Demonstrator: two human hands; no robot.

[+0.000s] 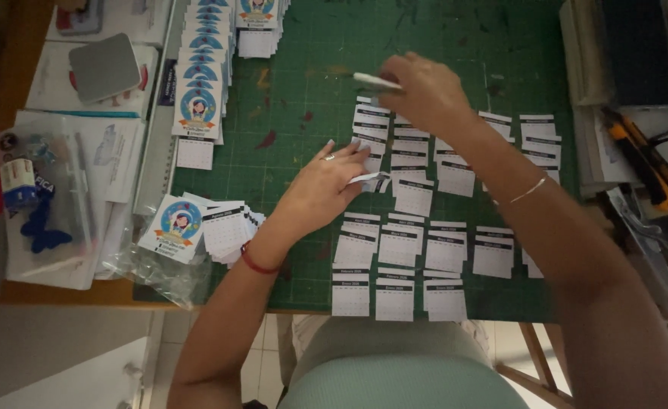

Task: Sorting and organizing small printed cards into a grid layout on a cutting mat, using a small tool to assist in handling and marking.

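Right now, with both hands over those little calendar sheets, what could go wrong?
The right hand reaches across the overlapping rows of small calendar sheets; its forearm could brush them out of order. The left hand pins a loose sheet, which may crease. The fanned card stack beside the left wrist could get knocked off the green cutting mat.

Two hands [326, 185] work over one green cutting mat [303, 68]. One grey pad [105, 67], one yellow knife [644, 163] and one blue butterfly shape [42, 231] lie around it. The small calendar slips [394, 295] overlap too much to count.
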